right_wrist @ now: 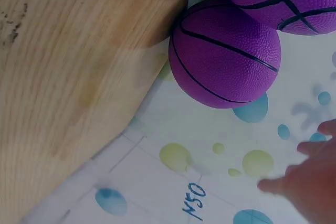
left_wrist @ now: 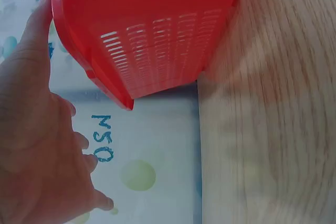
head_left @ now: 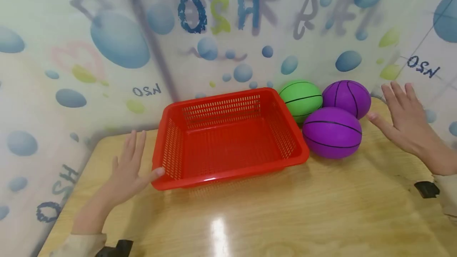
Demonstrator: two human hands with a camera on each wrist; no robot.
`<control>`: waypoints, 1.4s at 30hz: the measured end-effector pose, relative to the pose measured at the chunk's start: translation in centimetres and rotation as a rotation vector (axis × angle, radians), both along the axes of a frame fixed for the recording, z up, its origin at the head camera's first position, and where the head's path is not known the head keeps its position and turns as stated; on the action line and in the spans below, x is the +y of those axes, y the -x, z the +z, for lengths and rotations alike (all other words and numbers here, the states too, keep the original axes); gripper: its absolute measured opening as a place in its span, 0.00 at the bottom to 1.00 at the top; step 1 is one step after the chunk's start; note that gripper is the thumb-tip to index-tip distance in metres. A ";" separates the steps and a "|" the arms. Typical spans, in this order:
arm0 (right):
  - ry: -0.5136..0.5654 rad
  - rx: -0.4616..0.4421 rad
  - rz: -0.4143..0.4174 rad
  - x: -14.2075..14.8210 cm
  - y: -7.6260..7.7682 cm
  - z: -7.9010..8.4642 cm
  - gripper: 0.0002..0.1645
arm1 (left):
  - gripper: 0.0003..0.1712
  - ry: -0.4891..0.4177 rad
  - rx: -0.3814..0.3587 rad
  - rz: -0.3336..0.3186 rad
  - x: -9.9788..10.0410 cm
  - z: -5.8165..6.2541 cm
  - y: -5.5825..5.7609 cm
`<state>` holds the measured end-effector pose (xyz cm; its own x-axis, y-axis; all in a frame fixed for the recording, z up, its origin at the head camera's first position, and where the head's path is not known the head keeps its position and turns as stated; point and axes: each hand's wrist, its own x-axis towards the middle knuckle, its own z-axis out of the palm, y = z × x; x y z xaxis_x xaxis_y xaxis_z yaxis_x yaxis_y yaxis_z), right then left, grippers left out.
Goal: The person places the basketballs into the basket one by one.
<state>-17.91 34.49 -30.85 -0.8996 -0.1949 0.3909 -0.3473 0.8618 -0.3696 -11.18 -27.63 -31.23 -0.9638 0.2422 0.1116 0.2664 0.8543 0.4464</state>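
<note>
An empty red slotted basket stands on the wooden table. My left hand lies flat beside its left end with fingers straight, the thumb touching the basket's near left corner; in the left wrist view the hand sits by the basket. Right of the basket lie a green ball, a far purple ball and a near purple ball. My right hand hovers open just right of the purple balls, its thumb near them. The right wrist view shows two purple balls and fingertips.
A wall covering with blue and green bubbles and "OSN" lettering closes in the table at the back and both sides. The table's front half is bare wood with a light glare. The table's left edge runs close to my left hand.
</note>
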 end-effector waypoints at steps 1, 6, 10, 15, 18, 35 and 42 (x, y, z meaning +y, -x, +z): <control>0.041 -0.014 0.031 -0.2 -0.2 0.2 0.43 | 0.60 -0.005 -0.011 -0.007 0.2 0.1 0.1; 0.221 -0.070 0.162 -1.7 -1.4 1.1 0.44 | 0.66 -0.096 -0.060 -0.060 1.3 0.3 0.4; 0.184 -0.043 0.211 -2.6 -1.3 1.2 0.45 | 0.69 -0.167 -0.095 -0.067 2.0 0.3 0.4; 0.132 -0.141 0.194 -3.8 -0.7 0.4 0.57 | 0.71 -0.237 -0.120 -0.132 2.4 -0.5 0.5; 0.084 -0.200 0.171 -4.6 -0.5 0.0 0.68 | 0.68 -0.348 -0.102 -0.212 2.7 -1.0 0.9; -0.019 0.043 0.231 -6.3 0.7 -1.7 0.71 | 0.69 -0.378 -0.087 -0.230 2.3 -0.6 0.6; -0.005 0.018 0.193 -6.2 0.2 -0.1 0.69 | 0.66 -0.389 -0.069 -0.230 2.6 -1.1 0.5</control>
<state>-18.13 28.31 -31.00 -0.8382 -0.3654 0.4049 -0.5130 0.7801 -0.3582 -11.65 -25.05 -32.35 -0.8981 0.4039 0.1743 0.3882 0.5413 0.7459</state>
